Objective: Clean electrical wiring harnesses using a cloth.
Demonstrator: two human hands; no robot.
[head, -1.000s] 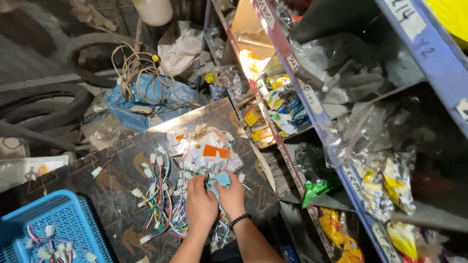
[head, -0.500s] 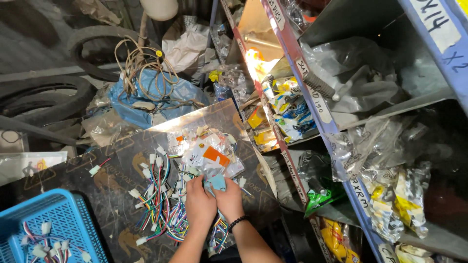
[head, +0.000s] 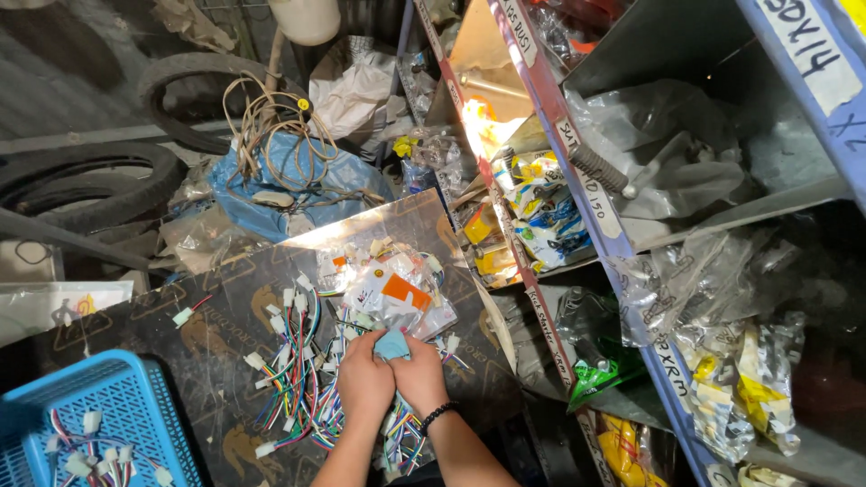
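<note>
My left hand and my right hand are pressed together over a dark board, both gripping a small light-blue piece, perhaps a packet or cloth. A black band circles my right wrist. Under and around my hands lies a heap of coloured wire harnesses with white plug connectors. Just beyond my fingers sit clear plastic bags, one with an orange label.
A blue plastic basket with a few wire harnesses stands at the lower left. Tyres, a coil of beige cable on a blue bag lie behind the board. Metal shelving stuffed with bagged parts fills the right side.
My hands stay on the light-blue piece and have squeezed closer around it. The camera has shifted slightly, bringing the shelves nearer in view.
</note>
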